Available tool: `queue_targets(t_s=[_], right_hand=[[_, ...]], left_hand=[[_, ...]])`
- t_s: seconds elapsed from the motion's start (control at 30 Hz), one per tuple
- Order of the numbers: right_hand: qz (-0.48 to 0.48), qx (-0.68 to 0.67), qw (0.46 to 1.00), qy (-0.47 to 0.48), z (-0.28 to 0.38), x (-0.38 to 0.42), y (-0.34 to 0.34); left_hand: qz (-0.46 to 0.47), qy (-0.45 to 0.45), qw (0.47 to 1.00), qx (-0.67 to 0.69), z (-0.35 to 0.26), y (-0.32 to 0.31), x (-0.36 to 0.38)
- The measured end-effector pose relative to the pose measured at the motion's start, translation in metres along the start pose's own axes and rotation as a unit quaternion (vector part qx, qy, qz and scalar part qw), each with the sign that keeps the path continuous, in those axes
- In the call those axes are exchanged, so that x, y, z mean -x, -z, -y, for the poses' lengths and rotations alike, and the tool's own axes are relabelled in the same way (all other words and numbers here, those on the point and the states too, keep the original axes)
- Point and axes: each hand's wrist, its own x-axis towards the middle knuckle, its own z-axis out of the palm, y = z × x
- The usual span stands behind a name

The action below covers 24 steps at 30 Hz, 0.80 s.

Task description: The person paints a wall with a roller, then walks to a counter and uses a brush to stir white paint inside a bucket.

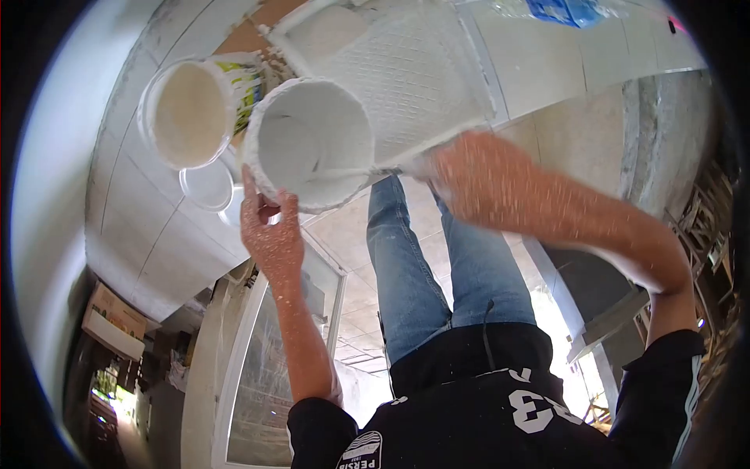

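Observation:
A white bucket (312, 148), its rim caked with white paste, is tilted so that I look into its coated inside. My left hand (269, 227) grips the near left side of that bucket, thumb and fingers at the rim. On the right, my right hand (469, 176) is blurred by motion and closed around the handle of a scraper (383, 170). The scraper's thin metal neck crosses the bucket's right rim, and its pale end reaches inside. White specks cover both hands and forearms.
Left of the bucket stands a tub (191, 113) of creamy-white material, with a round white lid (207, 187) below it. Behind lies a large white textured tray (414, 70). A blue plastic item (566, 12) is at the top edge. A cardboard box (113, 320) sits lower left.

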Motion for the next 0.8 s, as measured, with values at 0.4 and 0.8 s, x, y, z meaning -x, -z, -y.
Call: queue_targets(t_s=[0.4,0.8], right_hand=[[-0.141,-0.022,0.987,0.070,-0.027,-0.009,0.008],[-0.072,-0.083,0.993,0.036,-0.031,-0.009,-0.021]], left_hand=[[0.013,0.046,0.998,0.042,-0.013,-0.001,0.002],[0.075,0.103,0.989,0.069,-0.016,0.011,0.002]])
